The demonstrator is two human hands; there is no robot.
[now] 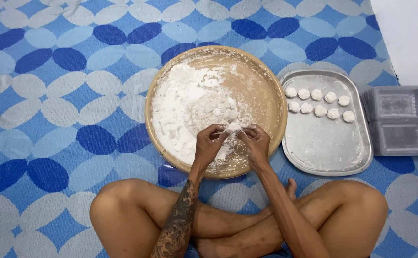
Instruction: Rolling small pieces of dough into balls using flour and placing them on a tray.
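A small lump of white dough [233, 127] is sitting between the fingertips of both hands, just above the near part of a wide, shallow tan bowl [266, 95]. The left hand [208, 145] is pinching it from the nine o'clock side with curled fingers, and the right hand [256, 142] is pinching it from the three o'clock side, so both hands are grasping the same piece. White flour [180, 110] is lying heaped across the bowl's nine o'clock half, with a rougher, crumbly mound of dough [216, 109] sitting near the bowl's centre, at twelve o'clock from the hands.

At three o'clock from the bowl, just beside its rim, a rounded rectangular metal tray [328, 148] is lying on the mat. Ten small white dough balls [319, 102] are resting in two rows along the tray's twelve o'clock end. Further toward three o'clock, two clear plastic containers [399, 122] are lying side by side against the tray's edge.

Everything is resting on a mat [51, 119] patterned in blue, pale blue and white ovals. The person is sitting cross-legged at six o'clock, with a tattooed left forearm [178, 224].
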